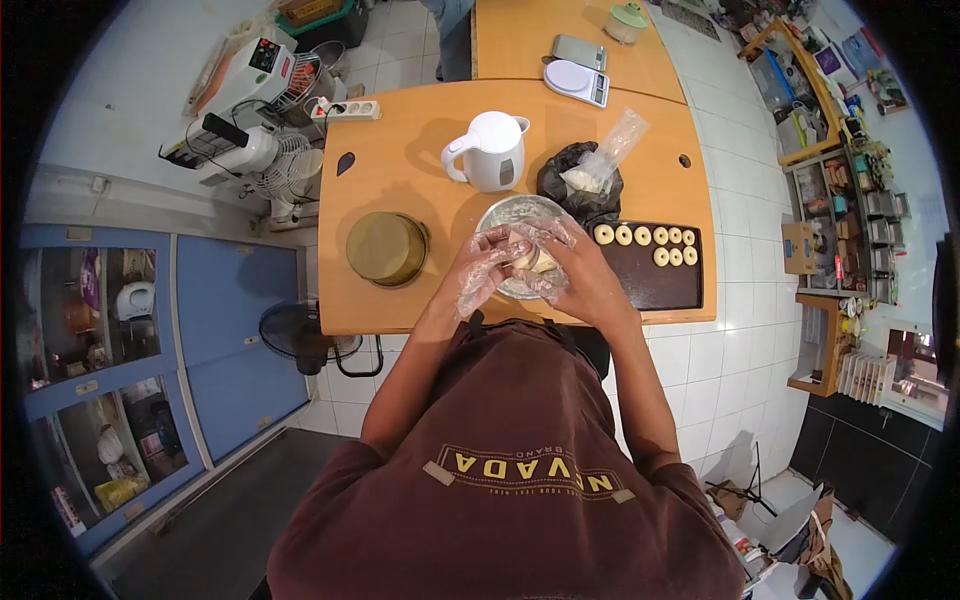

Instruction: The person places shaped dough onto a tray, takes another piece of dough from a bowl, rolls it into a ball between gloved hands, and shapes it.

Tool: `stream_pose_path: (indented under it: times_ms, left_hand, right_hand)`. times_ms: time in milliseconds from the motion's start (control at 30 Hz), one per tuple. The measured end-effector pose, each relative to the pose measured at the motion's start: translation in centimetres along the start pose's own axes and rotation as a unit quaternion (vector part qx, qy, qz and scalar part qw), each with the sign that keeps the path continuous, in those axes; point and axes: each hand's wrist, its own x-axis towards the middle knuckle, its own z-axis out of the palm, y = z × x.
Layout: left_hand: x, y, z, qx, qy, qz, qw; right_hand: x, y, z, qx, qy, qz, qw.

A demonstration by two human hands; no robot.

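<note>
My left hand point(488, 262) and my right hand point(558, 258), both in clear plastic gloves, meet above a round metal bowl point(495, 212) at the table's front edge. Their fingers are curled together around a small piece of pale dough point(518, 240), mostly hidden by the fingers. More pale dough point(545, 263) shows in the bowl below. Right of the bowl, a dark baking tray point(650, 285) carries several small dough rings point(642, 235) in rows along its far side.
A white electric kettle point(495, 150) stands behind the bowl, beside a black plastic bag point(590, 200) with a clear bag on it. At left sits a round brownish container point(385, 248). Farther back are a kitchen scale point(575, 80), a power strip point(350, 110) and a lidded jar point(626, 22).
</note>
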Motion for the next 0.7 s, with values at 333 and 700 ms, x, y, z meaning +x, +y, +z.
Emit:
stream_pose_path:
  times_ms: [333, 700]
  left_hand:
    - [0.3, 0.5, -1.3, 0.021, -0.043, -0.004, 0.999]
    - [0.6, -0.7, -3.2, -0.052, -0.130, 0.020, 0.990]
  right_hand:
    - [-0.4, 0.8, -0.5, 0.007, -0.024, 0.014, 1.000]
    - [-1.1, 2.9, 1.2, 0.009, 0.050, 0.006, 0.999]
